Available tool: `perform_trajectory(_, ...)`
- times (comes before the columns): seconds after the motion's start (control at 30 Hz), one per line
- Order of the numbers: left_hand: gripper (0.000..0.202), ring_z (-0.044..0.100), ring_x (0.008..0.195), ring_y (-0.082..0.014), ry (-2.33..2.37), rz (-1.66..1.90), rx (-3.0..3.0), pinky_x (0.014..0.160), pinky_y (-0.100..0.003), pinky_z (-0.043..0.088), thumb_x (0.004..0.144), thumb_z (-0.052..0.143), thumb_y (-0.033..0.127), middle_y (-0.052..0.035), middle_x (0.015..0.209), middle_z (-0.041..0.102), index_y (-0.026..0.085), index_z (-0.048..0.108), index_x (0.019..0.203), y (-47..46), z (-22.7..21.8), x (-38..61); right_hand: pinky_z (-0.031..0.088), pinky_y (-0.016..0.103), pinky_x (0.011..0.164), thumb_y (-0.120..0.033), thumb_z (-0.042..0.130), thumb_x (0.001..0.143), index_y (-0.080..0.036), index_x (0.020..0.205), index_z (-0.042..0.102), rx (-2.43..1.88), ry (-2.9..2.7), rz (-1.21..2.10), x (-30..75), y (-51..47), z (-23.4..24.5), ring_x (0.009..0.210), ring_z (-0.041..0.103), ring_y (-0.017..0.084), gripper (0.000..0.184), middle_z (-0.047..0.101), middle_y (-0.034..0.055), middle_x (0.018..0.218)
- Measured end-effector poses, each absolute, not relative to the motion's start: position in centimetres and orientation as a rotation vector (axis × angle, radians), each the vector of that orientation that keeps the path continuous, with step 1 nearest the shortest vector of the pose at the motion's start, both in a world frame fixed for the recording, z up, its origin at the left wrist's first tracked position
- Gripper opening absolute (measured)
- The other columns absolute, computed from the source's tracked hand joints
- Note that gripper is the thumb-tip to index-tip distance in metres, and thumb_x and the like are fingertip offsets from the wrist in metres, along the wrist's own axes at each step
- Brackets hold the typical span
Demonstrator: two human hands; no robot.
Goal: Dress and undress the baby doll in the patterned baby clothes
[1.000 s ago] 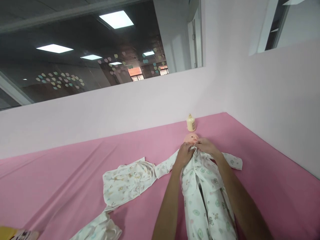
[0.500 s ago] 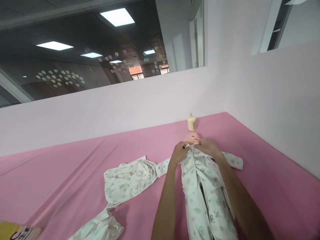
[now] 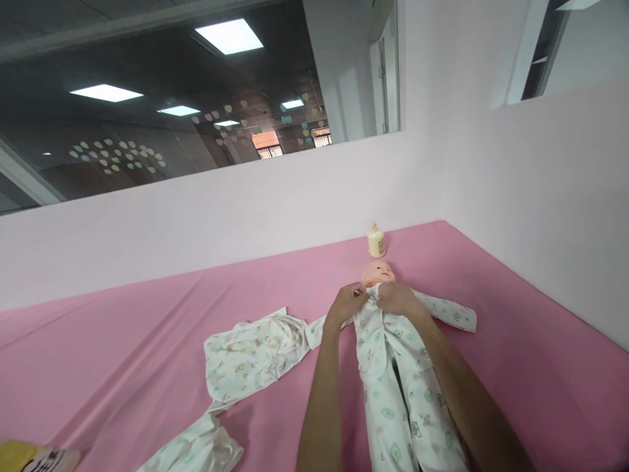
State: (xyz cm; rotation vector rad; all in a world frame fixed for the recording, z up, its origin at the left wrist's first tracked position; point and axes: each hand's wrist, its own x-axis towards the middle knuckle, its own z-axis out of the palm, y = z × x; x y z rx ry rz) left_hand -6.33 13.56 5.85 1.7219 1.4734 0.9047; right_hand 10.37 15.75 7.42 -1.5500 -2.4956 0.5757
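Note:
A baby doll [image 3: 377, 271] lies on its back on the pink surface [image 3: 147, 341], dressed in a white printed sleepsuit [image 3: 400, 393] that is open down the front. My left hand [image 3: 345, 303] pinches the suit's left front edge just below the doll's chin. My right hand [image 3: 397, 298] is closed on the right front edge at the collar, close beside the left hand. Both forearms reach up from the bottom of the view.
A second white printed garment [image 3: 250, 354] lies crumpled to the left of the doll, with more cloth [image 3: 196, 449] trailing toward the bottom edge. A small cream bottle [image 3: 376, 240] stands against the back wall. A yellow object [image 3: 29, 455] shows at the bottom left corner. Walls close the back and right sides.
Both hands have slid slightly down from the doll's chin to the collar, and the doll's face is now uncovered. The left hand shifted a little leftward.

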Motion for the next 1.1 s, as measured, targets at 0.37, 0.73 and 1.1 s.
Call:
perform_trajectory(0.37, 0.022, 0.052, 0.074, -0.0133, 1.559, 0.786, 1.814, 0.066, -0.024, 0.040, 0.074, 0.058, 0.035, -0.0003, 0.085, 0.061, 0.017, 0.062, 0.086, 12.9, 6.6, -6.4, 0.033, 0.025, 0.057, -0.024, 0.055, 0.072, -0.018, 0.075, 0.062, -1.672, -2.456, 0.475, 10.1, 15.9, 7.4, 0.074, 0.059, 0.019, 0.009, 0.064, 0.0057, 0.078)
perform_trajectory(0.73, 0.021, 0.054, 0.079, -0.0156, 1.440, 0.700, 2.085, 0.073, -0.027, 0.043, 0.082, 0.049, 0.029, -0.0031, 0.090, 0.061, 0.019, 0.067, 0.084, 11.6, 8.7, -5.0, 0.030, 0.021, 0.045, -0.021, 0.050, 0.073, -0.018, 0.051, 0.041, -1.195, -2.076, 1.242, 12.5, 16.1, 9.0, 0.046, 0.043, 0.008, 0.024, 0.048, -0.0028, 0.048)
perform_trajectory(1.1, 0.017, 0.051, 0.074, -0.0133, 1.453, 0.658, 1.837, 0.068, -0.024, 0.039, 0.076, 0.051, 0.032, 0.0010, 0.082, 0.059, 0.018, 0.060, 0.077, 11.4, 9.0, -7.0, 0.025, 0.025, 0.052, -0.029, 0.054, 0.077, -0.019, 0.062, 0.047, -1.459, -2.284, 0.729, 11.7, 14.0, 9.0, 0.058, 0.045, 0.013, 0.020, 0.048, -0.0005, 0.058)
